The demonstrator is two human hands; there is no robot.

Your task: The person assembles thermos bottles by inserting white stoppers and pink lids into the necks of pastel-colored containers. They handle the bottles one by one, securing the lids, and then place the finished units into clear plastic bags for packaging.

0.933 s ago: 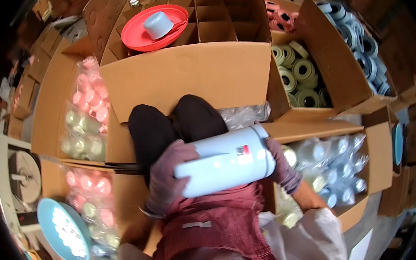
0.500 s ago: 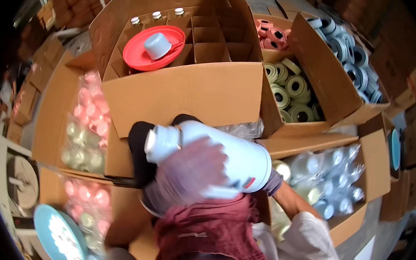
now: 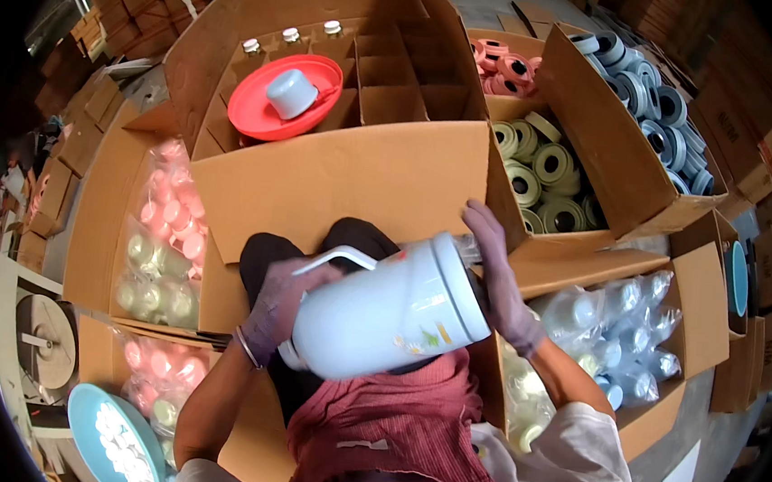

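A light blue thermos jug [image 3: 380,313] with a curved handle and a small flower print lies tilted above my lap, its base toward the upper right. My left hand [image 3: 283,304], in a thin purplish glove, grips the jug's neck end beside the handle; the hand is slightly blurred and partly hides the neck. Next to the base, my gloved right hand [image 3: 504,291] is open with its fingers stretched out. Whether its palm touches the base I cannot tell.
Ahead stands a divided carton [image 3: 347,161] with a red dish [image 3: 244,107] holding a light blue cup [image 3: 291,94]. Cartons at the right hold green rings [image 3: 553,163] and bagged blue cups [image 3: 632,337]. Bagged pink cups [image 3: 172,197] and a turquoise bowl [image 3: 77,416] of white pieces are left.
The jug has turned, so its handle and flower print now show. My left hand has moved from its body to the neck end. My right hand has come out from behind the base and spread open.
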